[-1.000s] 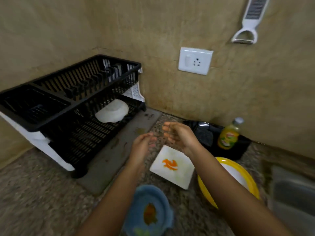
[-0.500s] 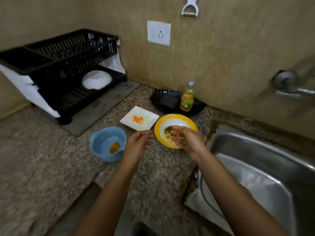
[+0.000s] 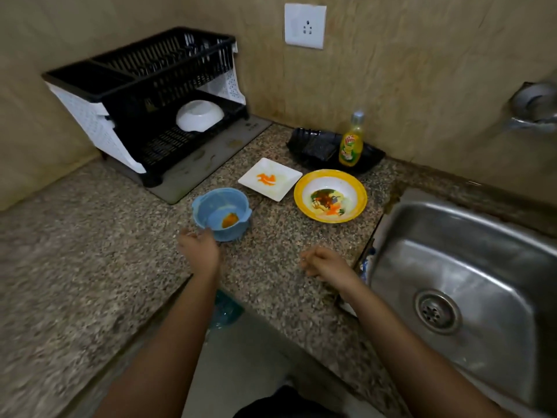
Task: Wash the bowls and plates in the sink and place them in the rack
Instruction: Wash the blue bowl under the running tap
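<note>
While both arms reach forward over the granite tabletop [image 3: 271, 297], neither of the hands grips anything. The left hand [image 3: 199, 248] sits at the near rim of the blue bowl [image 3: 221, 213], fingers loosely curled; whether it touches the rim cannot be told because of blur. The right hand [image 3: 324, 263] hovers loosely curled and empty near the tabletop edge, just left of the sink [image 3: 470, 267].

Dirty items on the tabletop:
- Blue bowl: upright, orange residue inside, nearest the left hand.
- White square plate [image 3: 269, 179]: flat, orange smear at centre, behind and right of the blue bowl.
- Yellow-rimmed bowl [image 3: 330, 195]: upright, mixed food residue inside, just right of the plate, close to it.

The rack [image 3: 141, 95] stands in the far left corner on a grey mat [image 3: 193, 173]. Its lower tier holds one white bowl [image 3: 199, 115], inverted and tilted.

A yellow soap bottle [image 3: 351, 140] stands upright on a black tray [image 3: 331, 149] against the wall, behind the yellow-rimmed bowl. The steel sink occupies the right side, drain [image 3: 437, 311] visible, with no dishes in the part shown. A wall socket [image 3: 305, 26] is mounted above the tray; a tap fitting [image 3: 533, 105] projects from the wall above the sink.
</note>
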